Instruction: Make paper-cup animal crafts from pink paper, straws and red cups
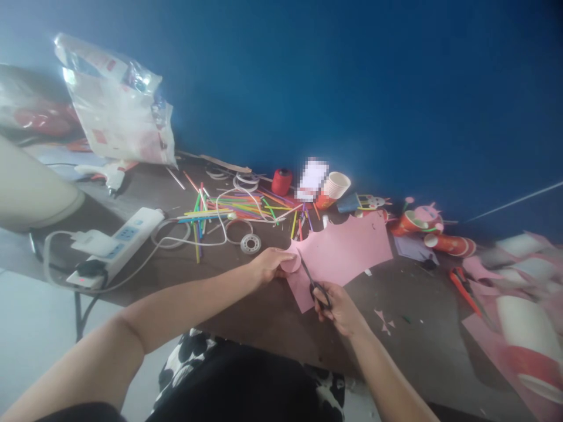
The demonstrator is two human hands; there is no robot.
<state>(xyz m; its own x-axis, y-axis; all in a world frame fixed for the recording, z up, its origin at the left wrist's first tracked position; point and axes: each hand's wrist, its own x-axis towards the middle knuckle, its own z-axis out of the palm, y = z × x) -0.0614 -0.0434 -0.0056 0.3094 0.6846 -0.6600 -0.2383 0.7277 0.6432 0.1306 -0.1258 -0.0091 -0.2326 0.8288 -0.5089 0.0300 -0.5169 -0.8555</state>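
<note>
Right hand [341,309] grip clenched on scissors [313,285] cutting pink paper [341,252] (flat on counter [246,316]); left hand [269,264] pinches paper's edge.

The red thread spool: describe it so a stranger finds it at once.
Follow the blue wall down to the table's back edge, just behind the heap of coloured sticks. The red thread spool stands upright there, left of the paper cup: a solid red cylinder, unlike the printed cups.

I see a pink paper sheet [343,252] lying flat on the dark table just right of the frame's centre, its far edge cut in jagged points. Black-handled scissors [313,286] sit at its lower left edge, blades angled up-left into the paper.
</note>
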